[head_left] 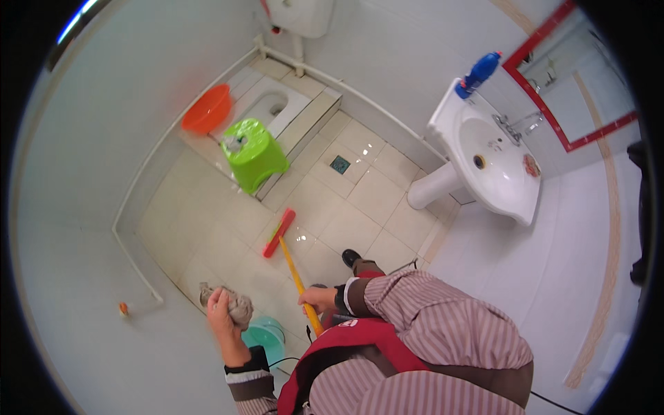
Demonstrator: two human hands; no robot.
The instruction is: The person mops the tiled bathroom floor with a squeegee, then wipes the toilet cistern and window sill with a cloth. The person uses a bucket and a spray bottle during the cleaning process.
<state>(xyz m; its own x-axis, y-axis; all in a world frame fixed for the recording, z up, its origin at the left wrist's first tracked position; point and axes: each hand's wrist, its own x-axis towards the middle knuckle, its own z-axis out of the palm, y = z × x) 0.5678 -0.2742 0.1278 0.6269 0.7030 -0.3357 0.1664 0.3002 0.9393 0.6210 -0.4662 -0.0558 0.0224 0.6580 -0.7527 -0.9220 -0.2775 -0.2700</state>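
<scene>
My left hand [220,315] is closed around a crumpled grey-beige cloth [241,308], held up near the left wall above a turquoise bucket [265,335]. With my right hand [319,299] I grip the yellow handle of a floor mop [290,265], its fingers wrapped round the shaft close to my body. The mop's narrow red head [279,233] rests on the beige floor tiles, with a bit of yellow-green showing along one side. Part of the bucket is hidden behind my left forearm.
A green plastic stool [253,158] with a greyish item on top stands by the raised squat toilet [271,104], next to an orange basin [207,111]. At right is a white pedestal sink [494,155] with a blue bottle [478,73]. A floor drain [339,164] lies mid-floor.
</scene>
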